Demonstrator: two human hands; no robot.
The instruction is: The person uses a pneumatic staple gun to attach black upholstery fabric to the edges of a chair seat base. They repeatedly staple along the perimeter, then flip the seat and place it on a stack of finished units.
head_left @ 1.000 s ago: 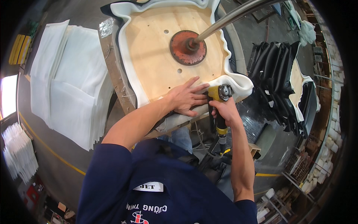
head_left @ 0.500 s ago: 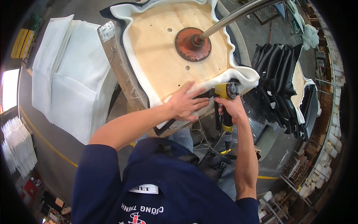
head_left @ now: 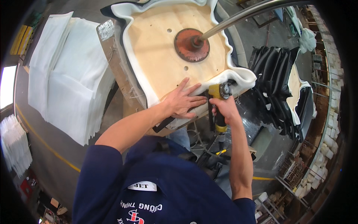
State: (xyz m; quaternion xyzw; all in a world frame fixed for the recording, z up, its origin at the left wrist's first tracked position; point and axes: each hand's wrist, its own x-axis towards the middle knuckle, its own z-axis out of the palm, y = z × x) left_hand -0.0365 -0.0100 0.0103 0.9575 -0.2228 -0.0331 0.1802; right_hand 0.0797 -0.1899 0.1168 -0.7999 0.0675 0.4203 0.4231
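Observation:
My left hand (head_left: 183,101) lies flat with its fingers spread, pressing on the near edge of a padded panel. The panel is a light plywood board (head_left: 158,52) with wavy white foam (head_left: 220,77) and dark cover material around its rim. In my right hand (head_left: 226,110) is a yellow and black pneumatic staple gun (head_left: 217,91), its head at the panel's near edge, just right of my left fingertips. A round red clamp plate (head_left: 192,45) on a metal rod (head_left: 238,16) rests on the plywood. The gun's nose is hidden.
A tall stack of white foam sheets (head_left: 71,74) stands to the left, with more white sheets (head_left: 15,145) farther out. Black upholstered covers (head_left: 272,82) lean at the right beside another plywood piece (head_left: 295,93). An air hose (head_left: 197,138) hangs below the panel.
My left hand has flattened and settled on the panel's near edge. The staple gun in my right hand stays by that edge. The whole view has shifted slightly.

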